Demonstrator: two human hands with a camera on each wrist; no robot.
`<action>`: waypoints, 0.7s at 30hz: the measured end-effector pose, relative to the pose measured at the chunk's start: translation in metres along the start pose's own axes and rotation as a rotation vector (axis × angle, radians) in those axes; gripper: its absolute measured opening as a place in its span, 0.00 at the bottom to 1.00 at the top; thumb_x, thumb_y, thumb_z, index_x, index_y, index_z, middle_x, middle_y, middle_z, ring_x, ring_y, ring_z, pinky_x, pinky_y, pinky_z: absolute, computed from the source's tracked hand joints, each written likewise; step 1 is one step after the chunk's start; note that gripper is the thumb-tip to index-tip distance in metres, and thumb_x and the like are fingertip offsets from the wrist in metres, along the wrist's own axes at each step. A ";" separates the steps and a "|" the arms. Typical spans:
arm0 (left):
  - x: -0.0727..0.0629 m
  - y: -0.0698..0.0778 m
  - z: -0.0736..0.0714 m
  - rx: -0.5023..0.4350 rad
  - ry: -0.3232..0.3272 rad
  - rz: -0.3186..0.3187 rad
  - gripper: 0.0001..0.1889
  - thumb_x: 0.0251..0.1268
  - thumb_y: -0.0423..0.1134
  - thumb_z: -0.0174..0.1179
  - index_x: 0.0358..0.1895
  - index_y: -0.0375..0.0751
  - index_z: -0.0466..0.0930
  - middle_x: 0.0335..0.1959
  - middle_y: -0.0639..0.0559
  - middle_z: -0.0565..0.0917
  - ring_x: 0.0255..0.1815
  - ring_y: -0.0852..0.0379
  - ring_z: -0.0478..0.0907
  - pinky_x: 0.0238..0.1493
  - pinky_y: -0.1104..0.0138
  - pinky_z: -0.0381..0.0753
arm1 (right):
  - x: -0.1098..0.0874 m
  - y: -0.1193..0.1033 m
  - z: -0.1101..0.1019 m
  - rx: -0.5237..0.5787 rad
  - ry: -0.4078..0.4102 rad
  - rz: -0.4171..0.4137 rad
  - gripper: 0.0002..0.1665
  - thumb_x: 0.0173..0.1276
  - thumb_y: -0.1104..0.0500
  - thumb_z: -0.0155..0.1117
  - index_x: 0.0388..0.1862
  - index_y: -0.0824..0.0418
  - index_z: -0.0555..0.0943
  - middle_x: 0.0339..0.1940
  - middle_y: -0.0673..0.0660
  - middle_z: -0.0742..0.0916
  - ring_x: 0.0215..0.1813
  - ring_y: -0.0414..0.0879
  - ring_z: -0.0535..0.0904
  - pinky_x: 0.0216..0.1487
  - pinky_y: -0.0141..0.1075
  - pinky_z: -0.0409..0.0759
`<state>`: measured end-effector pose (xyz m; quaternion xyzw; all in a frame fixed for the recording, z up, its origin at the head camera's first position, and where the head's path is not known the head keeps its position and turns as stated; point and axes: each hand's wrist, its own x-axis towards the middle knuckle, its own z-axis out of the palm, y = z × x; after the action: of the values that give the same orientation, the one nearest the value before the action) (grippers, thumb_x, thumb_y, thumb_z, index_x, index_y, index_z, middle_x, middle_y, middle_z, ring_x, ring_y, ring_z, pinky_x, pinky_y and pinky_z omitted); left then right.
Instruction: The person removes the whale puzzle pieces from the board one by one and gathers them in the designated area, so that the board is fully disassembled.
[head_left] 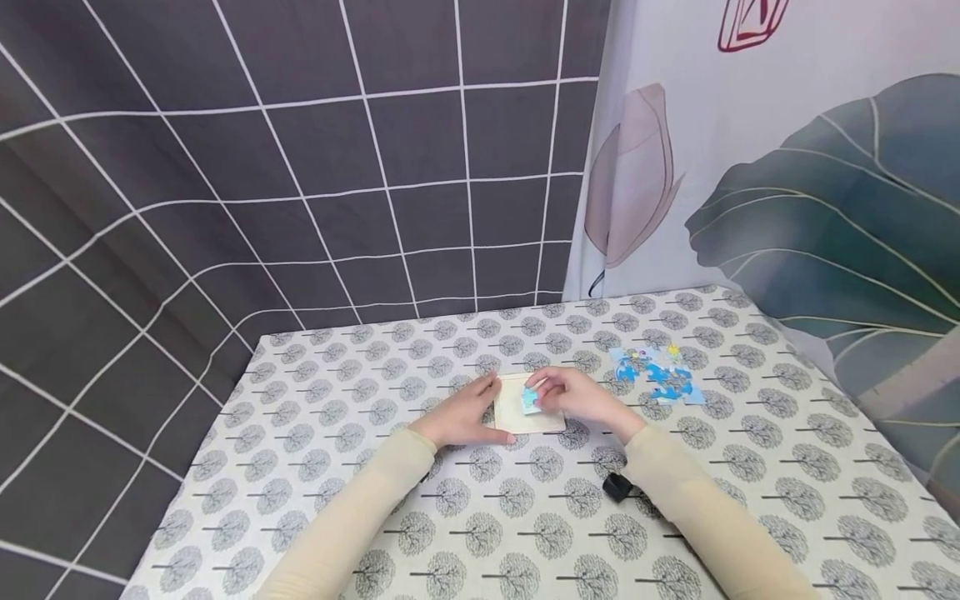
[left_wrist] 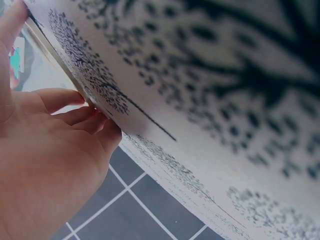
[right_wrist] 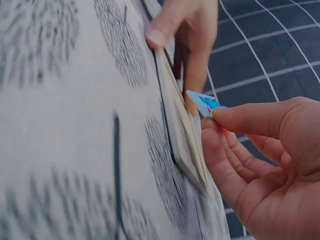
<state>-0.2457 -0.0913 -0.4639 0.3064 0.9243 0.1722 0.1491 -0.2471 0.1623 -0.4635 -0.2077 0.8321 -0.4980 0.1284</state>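
A shallow, pale wooden puzzle tray [head_left: 510, 412] lies on the patterned cloth. My left hand [head_left: 467, 417] holds its left side, the thumb at the near edge and the fingers toward the far edge. In the left wrist view, fingertips [left_wrist: 90, 115] meet the tray's rim [left_wrist: 59, 62]. Over the tray, my right hand [head_left: 573, 395] pinches a light-blue jigsaw piece [head_left: 530, 400] between thumb and fingers. The right wrist view has this jigsaw piece [right_wrist: 204, 102] tilted and raised above the tray, its blue printed face partly covered by the thumb.
Several loose blue jigsaw pieces [head_left: 660, 375], some with yellow, lie in a cluster right of the tray. A black object [head_left: 617, 487] is beside the right wrist. A dark gridded curtain [head_left: 420, 167] hangs behind the table, a floral one [head_left: 810, 208] to the right.
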 end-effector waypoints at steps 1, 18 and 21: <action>0.000 0.000 0.000 0.000 -0.001 -0.001 0.58 0.58 0.68 0.65 0.81 0.36 0.48 0.83 0.44 0.43 0.82 0.44 0.46 0.79 0.54 0.50 | -0.002 0.001 -0.004 -0.001 0.016 0.016 0.20 0.62 0.70 0.66 0.54 0.65 0.81 0.40 0.57 0.86 0.42 0.47 0.82 0.46 0.36 0.83; -0.001 -0.001 0.000 -0.004 -0.004 -0.003 0.58 0.58 0.68 0.66 0.81 0.37 0.47 0.83 0.45 0.42 0.82 0.45 0.45 0.79 0.55 0.49 | -0.044 0.028 -0.069 -0.011 0.168 0.102 0.24 0.68 0.65 0.66 0.62 0.67 0.78 0.44 0.60 0.85 0.43 0.49 0.81 0.44 0.36 0.83; -0.001 -0.001 0.000 -0.014 -0.001 0.000 0.58 0.57 0.68 0.66 0.81 0.36 0.47 0.83 0.45 0.42 0.82 0.44 0.46 0.79 0.55 0.49 | -0.052 0.029 -0.078 -0.015 0.201 0.117 0.24 0.67 0.65 0.66 0.62 0.68 0.78 0.43 0.60 0.85 0.42 0.49 0.81 0.44 0.37 0.83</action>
<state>-0.2454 -0.0928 -0.4639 0.3053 0.9230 0.1783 0.1519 -0.2408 0.2592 -0.4520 -0.1087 0.8551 -0.5019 0.0718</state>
